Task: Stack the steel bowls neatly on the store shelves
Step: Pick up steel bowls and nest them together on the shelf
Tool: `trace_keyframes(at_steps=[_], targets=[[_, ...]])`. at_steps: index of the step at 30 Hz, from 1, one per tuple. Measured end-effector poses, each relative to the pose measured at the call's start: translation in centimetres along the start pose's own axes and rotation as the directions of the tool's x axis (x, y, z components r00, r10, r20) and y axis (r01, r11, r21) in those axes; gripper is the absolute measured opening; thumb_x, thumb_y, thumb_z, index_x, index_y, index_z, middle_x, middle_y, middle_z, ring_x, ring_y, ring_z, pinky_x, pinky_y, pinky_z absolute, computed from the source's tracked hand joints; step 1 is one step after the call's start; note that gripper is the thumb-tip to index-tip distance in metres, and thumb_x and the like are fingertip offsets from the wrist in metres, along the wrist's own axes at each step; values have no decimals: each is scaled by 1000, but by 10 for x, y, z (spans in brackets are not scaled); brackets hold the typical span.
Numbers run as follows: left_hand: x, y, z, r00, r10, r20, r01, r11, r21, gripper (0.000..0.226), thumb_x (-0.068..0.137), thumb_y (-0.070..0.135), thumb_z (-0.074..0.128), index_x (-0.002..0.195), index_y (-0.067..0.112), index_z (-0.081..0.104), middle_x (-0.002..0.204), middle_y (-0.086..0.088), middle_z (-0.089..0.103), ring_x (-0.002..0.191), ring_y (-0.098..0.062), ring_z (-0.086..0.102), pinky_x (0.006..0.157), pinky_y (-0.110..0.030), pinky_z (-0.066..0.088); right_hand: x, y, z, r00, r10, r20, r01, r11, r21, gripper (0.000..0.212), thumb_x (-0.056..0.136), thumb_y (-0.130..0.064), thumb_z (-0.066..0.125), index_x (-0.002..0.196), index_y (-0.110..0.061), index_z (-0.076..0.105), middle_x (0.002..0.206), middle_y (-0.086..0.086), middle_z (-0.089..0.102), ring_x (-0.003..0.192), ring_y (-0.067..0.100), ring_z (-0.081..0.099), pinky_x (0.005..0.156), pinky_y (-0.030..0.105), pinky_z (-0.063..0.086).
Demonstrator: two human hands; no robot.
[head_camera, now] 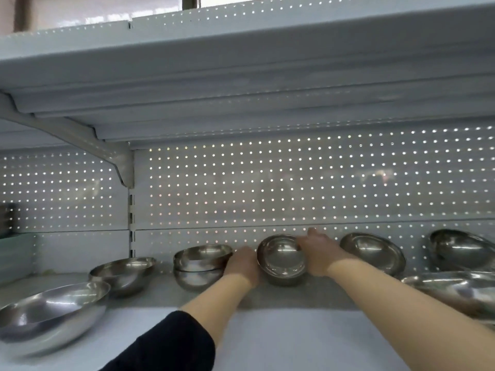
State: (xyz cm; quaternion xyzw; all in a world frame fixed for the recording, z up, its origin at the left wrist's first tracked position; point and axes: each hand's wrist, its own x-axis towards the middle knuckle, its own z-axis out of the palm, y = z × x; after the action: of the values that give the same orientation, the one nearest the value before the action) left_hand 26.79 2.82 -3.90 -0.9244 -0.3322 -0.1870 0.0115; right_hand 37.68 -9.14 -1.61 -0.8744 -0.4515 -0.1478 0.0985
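Note:
A steel bowl (281,259) sits tilted toward me at the back of the white shelf (267,341), on another bowl below it. My left hand (243,263) holds its left side. My right hand (320,253) grips its right rim, thumb over the edge. To the left stands a stack of two bowls (199,266). Further left are a single bowl (123,273) and a large bowl (51,314) near the front edge.
Right of my hands a bowl (373,251) leans against the perforated back panel (267,188). More bowls (460,251) stand at the far right, with a large one (455,290) in front. The upper shelf (241,76) overhangs.

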Motion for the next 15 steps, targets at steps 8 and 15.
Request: trace_keyframes(at_steps=[8,15], targets=[[12,-5,21,994,51,-96,-78,948,-310,27,84,1,44,100,3,65,109,-14,68,108,-24,60,85,-29,45,0,7,19,998,23,58,-23,1000,-2,34,86,1,49,117,-8,61,128,12,43,110,36,57,86,31,47],[6,-10,10,996,-19,-83,-13,932,-361,21,82,5,50,96,5,65,105,-13,69,103,-25,63,76,-25,44,-7,5,-3,991,-23,131,8,994,111,27,76,-19,74,101,-10,69,102,6,64,96,22,62,71,22,46]])
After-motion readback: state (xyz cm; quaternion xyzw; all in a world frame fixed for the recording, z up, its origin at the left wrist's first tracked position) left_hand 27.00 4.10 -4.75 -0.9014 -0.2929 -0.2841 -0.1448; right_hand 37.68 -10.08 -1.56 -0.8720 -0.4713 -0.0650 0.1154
